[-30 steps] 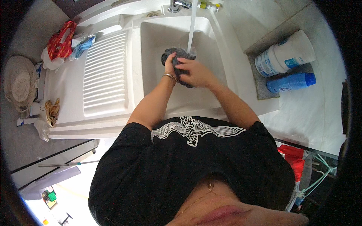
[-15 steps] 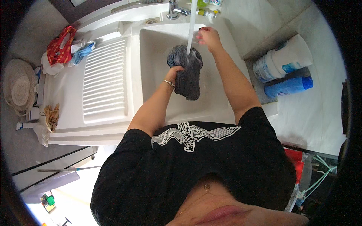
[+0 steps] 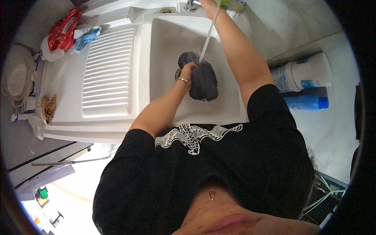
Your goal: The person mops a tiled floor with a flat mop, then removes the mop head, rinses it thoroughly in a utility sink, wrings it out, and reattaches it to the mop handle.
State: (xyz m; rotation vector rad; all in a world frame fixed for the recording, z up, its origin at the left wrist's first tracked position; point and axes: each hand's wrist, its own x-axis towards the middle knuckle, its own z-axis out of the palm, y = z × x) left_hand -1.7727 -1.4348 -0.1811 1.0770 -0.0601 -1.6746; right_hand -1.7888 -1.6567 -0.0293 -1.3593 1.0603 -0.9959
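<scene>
My left hand (image 3: 188,70) is closed around the middle of a dark grey bundle of wet textile (image 3: 204,81) with ribbed strands. The bundle hangs low in the white sink (image 3: 162,43), its wider end toward my body. A stream of water (image 3: 207,41) falls onto it beside my fingers. My right hand (image 3: 210,8) is at the top edge of the view by the chrome faucet (image 3: 190,5). Its fingers are mostly out of view, so what they touch is hidden.
Left of the sink lies a ridged white washboard (image 3: 107,74). Beyond it are a red patterned bag (image 3: 64,33) and a light blue cloth (image 3: 86,38). A white tub (image 3: 311,72) and a blue bottle (image 3: 307,102) stand at the right.
My right hand has moved up from beside the water stream to the faucet. The grey bundle has turned in my left hand, and the whole view has shifted slightly.
</scene>
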